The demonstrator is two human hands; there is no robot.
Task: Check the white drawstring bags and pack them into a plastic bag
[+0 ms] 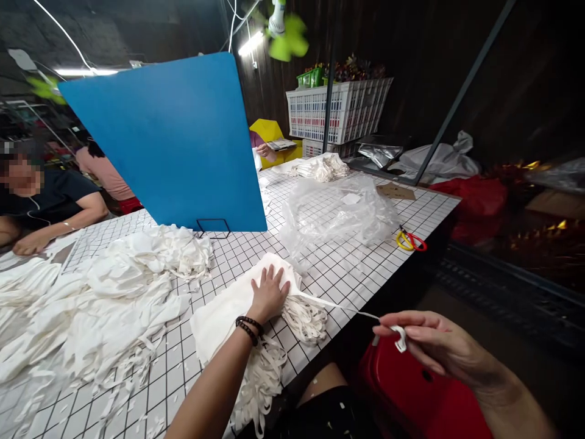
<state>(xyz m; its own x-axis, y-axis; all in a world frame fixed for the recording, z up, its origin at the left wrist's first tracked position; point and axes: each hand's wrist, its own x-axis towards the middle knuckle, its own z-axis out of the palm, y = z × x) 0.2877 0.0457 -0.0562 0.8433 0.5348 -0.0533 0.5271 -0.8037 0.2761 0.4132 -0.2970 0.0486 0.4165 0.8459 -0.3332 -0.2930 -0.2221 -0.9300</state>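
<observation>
My left hand [269, 294] lies flat, fingers spread, on a stack of white cloth bags [228, 305] at the front edge of the gridded table [347, 274]. A beaded bracelet [249, 327] circles that wrist. My right hand [432, 341] is off the table edge to the right, pinching the end of a white drawstring [340, 306] that runs taut back to the stack. Loose white cords [304, 317] bunch beside the stack and hang over the table edge.
A big heap of white cloth pieces [105, 292] fills the left. A blue divider board [178, 140] stands behind. Crumpled clear plastic [338, 213] and yellow-red scissors [410, 240] lie to the right. A person in a dark shirt [46, 201] leans at far left. White crates [338, 110] stand behind.
</observation>
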